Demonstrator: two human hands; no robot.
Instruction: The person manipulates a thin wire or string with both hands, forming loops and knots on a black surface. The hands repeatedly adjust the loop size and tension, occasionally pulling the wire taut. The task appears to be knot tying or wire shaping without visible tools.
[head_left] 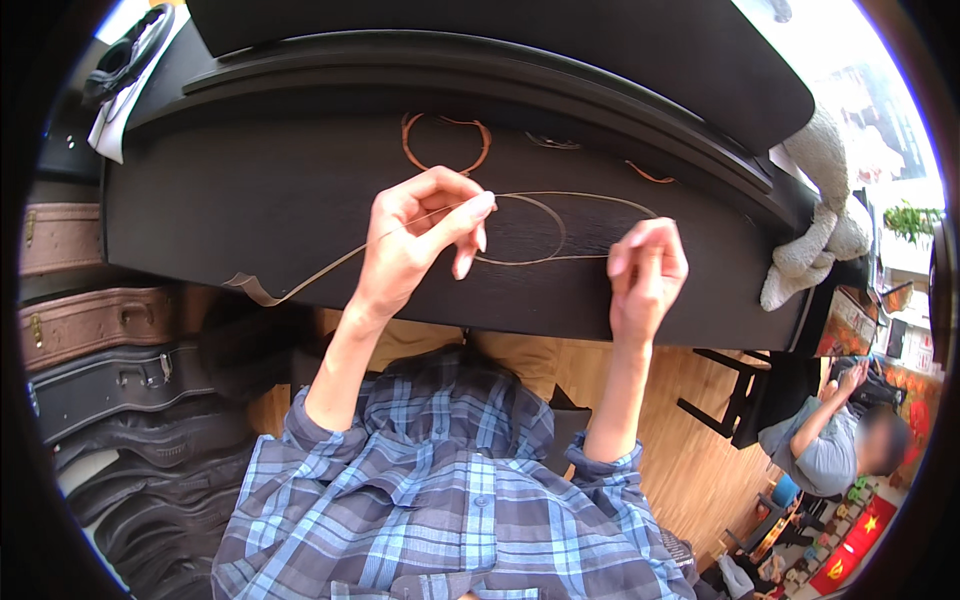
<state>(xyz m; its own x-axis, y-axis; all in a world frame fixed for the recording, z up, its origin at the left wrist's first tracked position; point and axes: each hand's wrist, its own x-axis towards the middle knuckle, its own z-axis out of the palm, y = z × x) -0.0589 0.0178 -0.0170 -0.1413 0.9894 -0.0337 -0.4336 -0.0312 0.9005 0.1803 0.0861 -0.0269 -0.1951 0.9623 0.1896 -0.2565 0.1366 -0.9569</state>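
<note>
A thin gold-coloured guitar string (563, 232) runs between my hands above a black piano lid (230, 190), curving into a loose loop in the middle. My left hand (425, 225) pinches the string between thumb and fingertips. From that hand one length trails down to the left and ends in a curl past the lid's front edge. At the right, my right hand (648, 268) has its fingers closed on the other side of the loop. Beyond my left hand lies a coiled copper-coloured string (489, 150). Farther right are a small silvery coil (553, 142) and a short orange-brown piece (650, 174).
A grey plush toy (828, 235) hangs over the lid's right end. Brown and black instrument cases (95, 325) are stacked at the left. Headphones (128, 55) rest on paper at the far left. Another person (825, 440) sits at the right, near a black stand (735, 395).
</note>
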